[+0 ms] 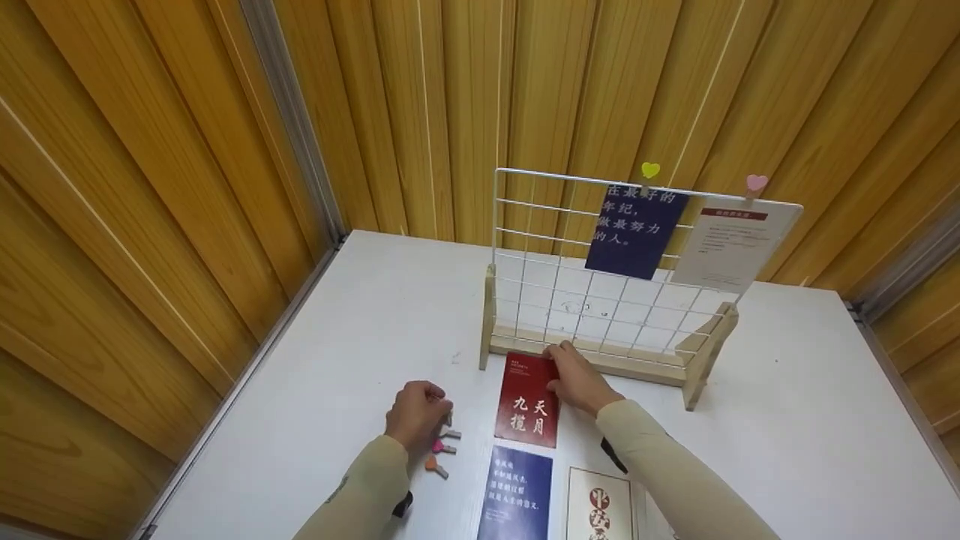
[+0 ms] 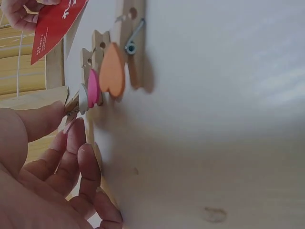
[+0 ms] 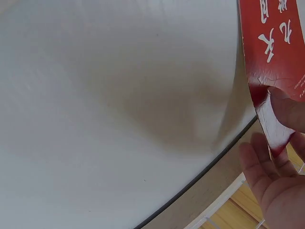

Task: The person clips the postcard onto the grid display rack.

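Observation:
My left hand (image 1: 414, 414) pinches a small wooden clothespin (image 2: 71, 109) between thumb and fingertips, low over the table. Beside it lie clothespins with hearts: a pale one (image 2: 83, 98), a pink one (image 2: 93, 88) and an orange one (image 2: 113, 71). With my right hand (image 1: 581, 379) I grip the top right corner of a red card (image 1: 525, 405) with white characters. That corner bends up under the thumb in the right wrist view, and the card's edge stands off the table there. The wooden foot of a white wire grid rack (image 1: 540, 255) is just behind this hand.
A blue card (image 1: 517, 495) and a cream card (image 1: 600, 502) lie nearer me on the white table (image 1: 360, 322). From the rack's top wire hang a dark blue card (image 1: 637, 232) and a white card (image 1: 724, 247), under yellow and pink heart clips. Wood-panelled walls surround the table.

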`<action>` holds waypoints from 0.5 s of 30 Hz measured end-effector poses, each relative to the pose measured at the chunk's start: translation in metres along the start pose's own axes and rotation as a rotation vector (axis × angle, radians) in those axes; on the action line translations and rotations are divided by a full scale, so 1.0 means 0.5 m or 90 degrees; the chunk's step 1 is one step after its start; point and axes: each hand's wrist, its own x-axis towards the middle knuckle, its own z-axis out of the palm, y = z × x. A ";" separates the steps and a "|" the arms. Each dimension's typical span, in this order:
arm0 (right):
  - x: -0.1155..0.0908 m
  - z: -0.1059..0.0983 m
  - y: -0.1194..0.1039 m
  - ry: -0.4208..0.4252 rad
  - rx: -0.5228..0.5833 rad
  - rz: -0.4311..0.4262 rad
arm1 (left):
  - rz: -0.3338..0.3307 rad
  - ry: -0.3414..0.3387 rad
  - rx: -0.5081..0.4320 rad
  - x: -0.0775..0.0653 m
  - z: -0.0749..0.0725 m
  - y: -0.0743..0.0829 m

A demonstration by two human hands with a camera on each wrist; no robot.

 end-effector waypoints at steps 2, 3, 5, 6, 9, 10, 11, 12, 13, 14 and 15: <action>0.000 -0.002 -0.003 0.006 0.004 0.002 | 0.001 -0.003 -0.007 -0.003 -0.004 -0.001; 0.002 -0.003 -0.004 0.009 0.009 0.004 | 0.000 -0.006 -0.012 -0.004 -0.006 -0.002; 0.004 -0.006 -0.007 0.014 0.024 0.008 | -0.009 -0.012 -0.023 -0.005 -0.009 -0.001; 0.006 -0.007 -0.008 0.016 0.032 0.011 | -0.015 -0.015 -0.028 -0.005 -0.010 0.000; 0.011 -0.013 -0.010 0.020 0.049 0.012 | -0.026 -0.024 -0.039 -0.001 -0.013 0.000; 0.012 -0.016 -0.010 0.021 0.052 0.010 | -0.027 -0.029 -0.043 -0.001 -0.013 0.002; 0.012 -0.019 -0.010 0.022 0.053 0.008 | -0.025 -0.036 -0.048 0.000 -0.013 0.002; 0.012 -0.023 -0.010 0.022 0.056 0.010 | -0.020 -0.045 -0.055 0.001 -0.014 0.002; 0.012 -0.026 -0.010 0.022 0.057 0.010 | -0.014 -0.053 -0.059 0.001 -0.015 0.003; 0.012 -0.030 -0.010 0.021 0.058 0.009 | -0.011 -0.060 -0.063 0.002 -0.016 0.003; 0.013 -0.033 -0.011 0.019 0.059 0.009 | -0.009 -0.065 -0.066 0.001 -0.017 0.003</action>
